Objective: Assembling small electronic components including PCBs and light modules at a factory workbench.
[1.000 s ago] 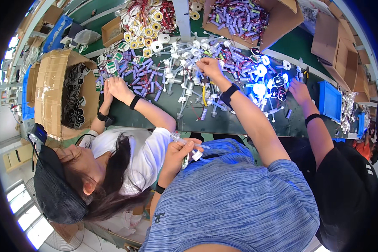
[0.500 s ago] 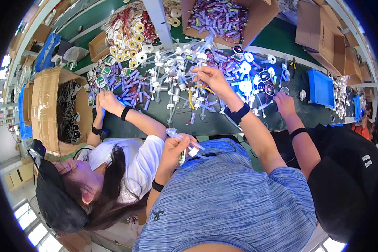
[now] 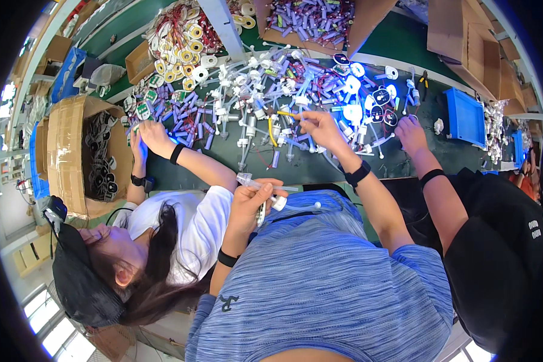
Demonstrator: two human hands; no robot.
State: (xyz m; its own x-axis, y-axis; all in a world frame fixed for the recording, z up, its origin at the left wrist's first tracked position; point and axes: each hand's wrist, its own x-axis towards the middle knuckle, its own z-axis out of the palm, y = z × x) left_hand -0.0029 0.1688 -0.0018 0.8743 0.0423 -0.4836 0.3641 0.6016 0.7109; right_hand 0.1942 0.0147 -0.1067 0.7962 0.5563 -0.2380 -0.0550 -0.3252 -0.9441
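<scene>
In front of my shirt my left hand point(image 3: 248, 208) is closed around a clear plastic tube assembly point(image 3: 279, 202) with a white fitting; a thin tube trails from it to the right. Over the front of the pile, the fingers of my right hand point(image 3: 321, 130) are closed on the end of one yellow handle of a pair of pliers point(image 3: 286, 113). The other yellow handle points down toward the table edge, and the jaws are hard to make out among the parts. Around them lies a heap of white fittings and clear tubes point(image 3: 247, 90).
To my left a co-worker's hands point(image 3: 154, 139) handle small parts beside a cardboard box point(image 3: 66, 157). At my right another co-worker's hand point(image 3: 411, 134) is near lit blue-white lamps point(image 3: 353, 111). A blue tray point(image 3: 466, 117) and a carton of battery-like cylinders point(image 3: 368, 27) stand farther off.
My right hand has moved down and to the right and taken hold of the yellow pliers handle, which has shifted up. My left hand still holds the tube assembly, now tilted flatter.
</scene>
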